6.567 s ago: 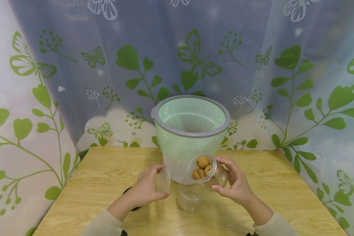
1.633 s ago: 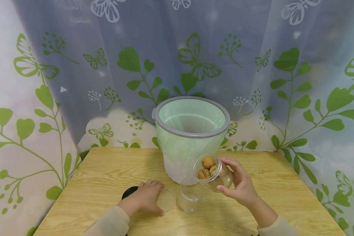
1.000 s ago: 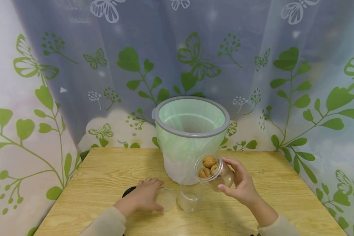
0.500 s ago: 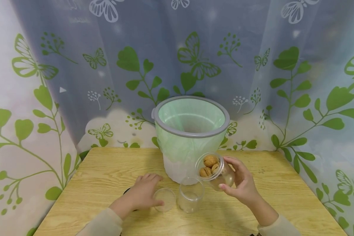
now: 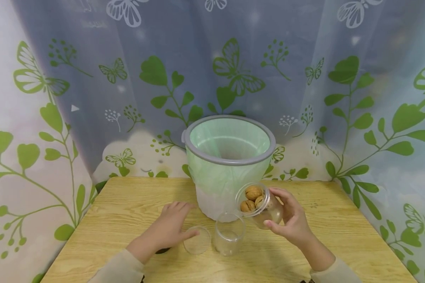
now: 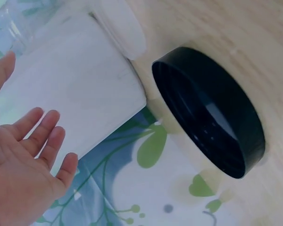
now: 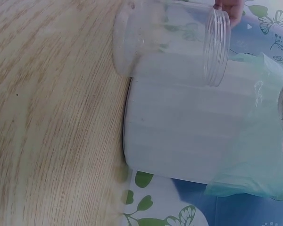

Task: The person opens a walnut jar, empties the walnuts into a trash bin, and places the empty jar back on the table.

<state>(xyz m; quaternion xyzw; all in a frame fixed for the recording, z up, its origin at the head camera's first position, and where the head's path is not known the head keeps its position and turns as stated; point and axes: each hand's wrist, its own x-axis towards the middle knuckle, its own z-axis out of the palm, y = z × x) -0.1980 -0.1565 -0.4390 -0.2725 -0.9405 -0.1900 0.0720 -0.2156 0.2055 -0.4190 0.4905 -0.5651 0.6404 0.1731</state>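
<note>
My right hand [image 5: 292, 222] grips a clear plastic jar [image 5: 273, 214], tipped with its mouth to the left. Several walnuts [image 5: 254, 192] show inside. In front of that mouth, a second clear jar [image 5: 229, 240] stands upright on the table, with nothing visible in it; the right wrist view has this jar [image 7: 170, 42] too. Left of it lies a thin clear disc [image 5: 197, 245]. My left hand [image 5: 168, 226] hovers empty beside the disc, fingers spread. Mostly hidden under that arm is a black lid [image 5: 163, 250], seen whole as a black ring-shaped lid [image 6: 245, 113] in the left wrist view.
A bin [image 5: 212, 196] with a grey rim and a pale green liner bag stands behind the jars at the table's back edge. Wood-grain tabletop [image 5: 322, 220] stretches to both sides. A patterned curtain [image 5: 287, 98] hangs behind and at the sides.
Earlier my left hand held the clear disc upright; it then lay on the table and the hand lifted off, drifting left. The walnut jar in my right hand has shifted slightly right.
</note>
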